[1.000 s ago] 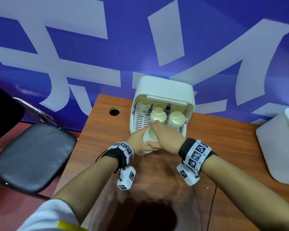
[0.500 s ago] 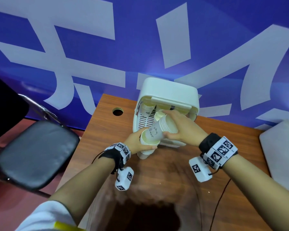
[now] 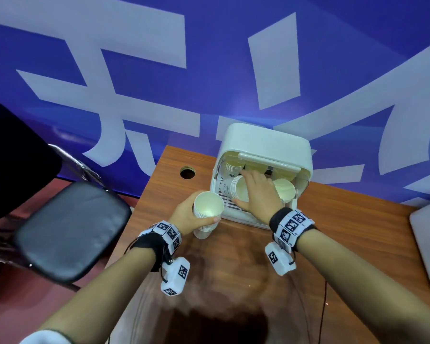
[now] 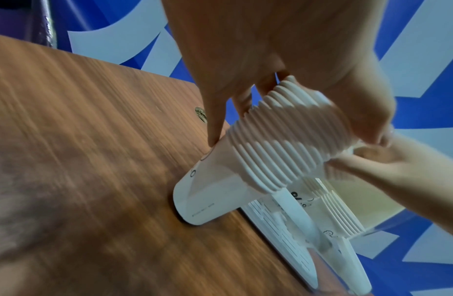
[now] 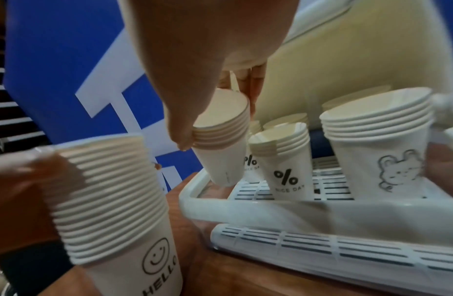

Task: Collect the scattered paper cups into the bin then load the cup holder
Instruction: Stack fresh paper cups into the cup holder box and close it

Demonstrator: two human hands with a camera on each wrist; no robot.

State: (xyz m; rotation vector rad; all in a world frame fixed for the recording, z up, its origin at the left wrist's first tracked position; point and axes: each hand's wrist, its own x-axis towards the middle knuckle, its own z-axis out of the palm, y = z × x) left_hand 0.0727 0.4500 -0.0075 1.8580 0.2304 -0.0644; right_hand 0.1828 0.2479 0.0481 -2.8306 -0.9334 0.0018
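My left hand (image 3: 196, 219) grips a tall stack of nested paper cups (image 3: 207, 211) just left of the white cup holder (image 3: 266, 142). The stack (image 4: 278, 140) leans, its base down on the wooden table (image 4: 81, 140); the bottom cup reads HELLO (image 5: 157, 260). My right hand (image 3: 252, 189) reaches into the holder's open front and pinches a short stack of cups (image 5: 220, 128), tilted over the slotted tray (image 5: 245, 208). Other stacks stand inside: one with a % mark (image 5: 283, 160), one with a bunny drawing (image 5: 377, 144).
A black padded chair (image 3: 65, 232) stands off the table's left edge. A round cable hole (image 3: 187, 173) lies at the back left of the table. A white box (image 3: 429, 244) sits at the right edge. A blue wall with white lettering stands right behind the holder.
My right hand has pulled a short stack off the top of the left hand's stack and carried it into the holder. The left hand's stack has swung upright and down beside the holder.
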